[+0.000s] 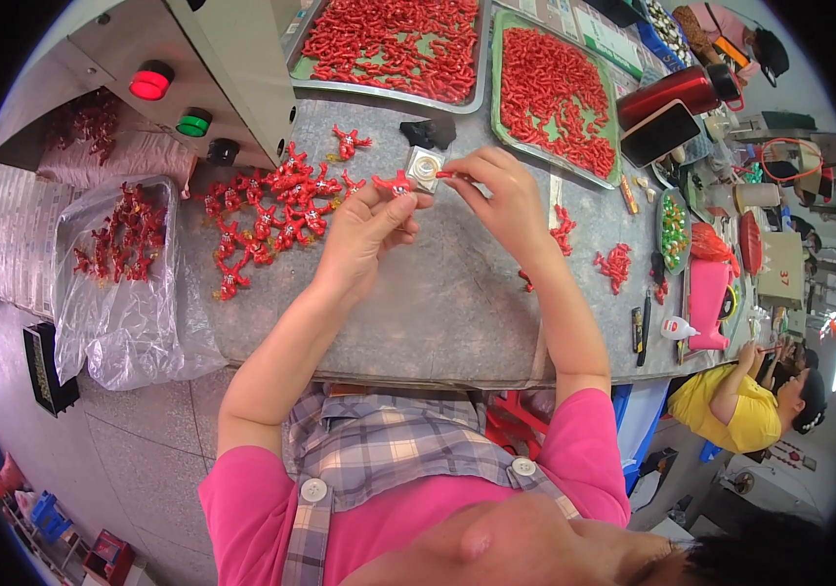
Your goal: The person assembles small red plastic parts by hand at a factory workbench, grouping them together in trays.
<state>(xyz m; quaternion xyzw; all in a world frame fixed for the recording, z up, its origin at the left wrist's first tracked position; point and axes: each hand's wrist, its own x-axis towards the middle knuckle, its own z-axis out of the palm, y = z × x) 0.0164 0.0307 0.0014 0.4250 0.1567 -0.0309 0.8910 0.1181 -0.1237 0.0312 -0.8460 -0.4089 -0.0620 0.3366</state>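
Observation:
Between the thumb and fingers of my left hand [369, 230] is a small red figurine [394, 184]. My right hand [506, 200] pinches a tiny red piece [451, 175] just to the right of it. Close by both hands stands a small white square block [424, 156] with a round, yellowish-rimmed centre. A black crumpled scrap [428, 132] lies just beyond the block. Left of my left hand spreads a pile of red figurines [276, 210] with white and dark markings. One more red figurine [350, 143] lies apart, above the pile.
At the back are a metal tray [481, 73] and a green-lined tray [616, 146], both full of small red parts. A machine with red and green buttons [151, 80] rises at left, beside a plastic-lined bin [174, 283]. A phone [660, 134] and red flask [677, 90] stand right.

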